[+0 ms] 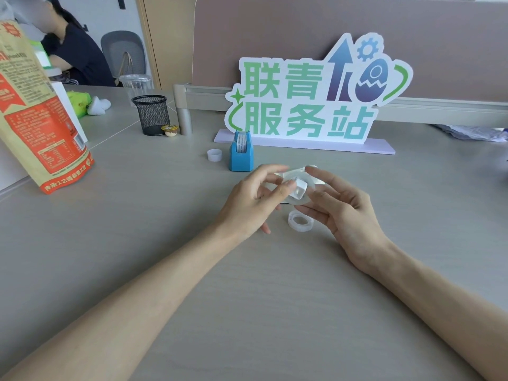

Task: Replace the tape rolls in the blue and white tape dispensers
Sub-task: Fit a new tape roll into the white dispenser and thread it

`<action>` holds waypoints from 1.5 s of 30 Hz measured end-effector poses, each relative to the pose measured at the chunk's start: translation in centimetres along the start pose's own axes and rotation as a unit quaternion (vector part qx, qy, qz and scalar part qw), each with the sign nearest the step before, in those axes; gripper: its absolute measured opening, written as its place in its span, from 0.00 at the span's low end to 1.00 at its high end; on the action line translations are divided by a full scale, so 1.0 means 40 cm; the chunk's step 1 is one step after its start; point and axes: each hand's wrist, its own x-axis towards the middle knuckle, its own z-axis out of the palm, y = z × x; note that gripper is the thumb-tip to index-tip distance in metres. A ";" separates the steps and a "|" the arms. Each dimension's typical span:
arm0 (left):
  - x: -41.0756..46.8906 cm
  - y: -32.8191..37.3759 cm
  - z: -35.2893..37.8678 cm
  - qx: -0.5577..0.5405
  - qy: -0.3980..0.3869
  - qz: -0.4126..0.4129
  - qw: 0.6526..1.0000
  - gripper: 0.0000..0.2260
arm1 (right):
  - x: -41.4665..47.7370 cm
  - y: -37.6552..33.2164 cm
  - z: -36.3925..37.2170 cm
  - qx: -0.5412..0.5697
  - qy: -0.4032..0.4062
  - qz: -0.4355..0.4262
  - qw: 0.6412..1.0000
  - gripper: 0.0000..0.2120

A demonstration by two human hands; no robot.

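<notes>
The white tape dispenser (295, 185) is lifted a little above the desk, between both hands. My left hand (255, 199) pinches its near end with thumb and fingers. My right hand (341, 207) cradles it from the right, fingertips on its far edge. A clear tape roll (300, 221) lies flat on the desk just below the dispenser. The blue tape dispenser (241, 153) stands upright behind my hands, with a printed roll in it. A small white tape core (214, 155) sits to the left of the blue dispenser.
A large sign (310, 100) on a lilac base stands behind the dispensers. A black mesh pen cup (151, 114) and a small round pudding cup (170, 130) are at the back left. A tall orange snack bag (41, 111) stands at the left edge. A person sits far left.
</notes>
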 end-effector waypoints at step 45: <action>0.004 0.008 0.003 -0.179 -0.102 -0.071 0.976 0.09 | 0.001 -0.023 -0.014 -0.419 0.097 -0.241 0.870 0.19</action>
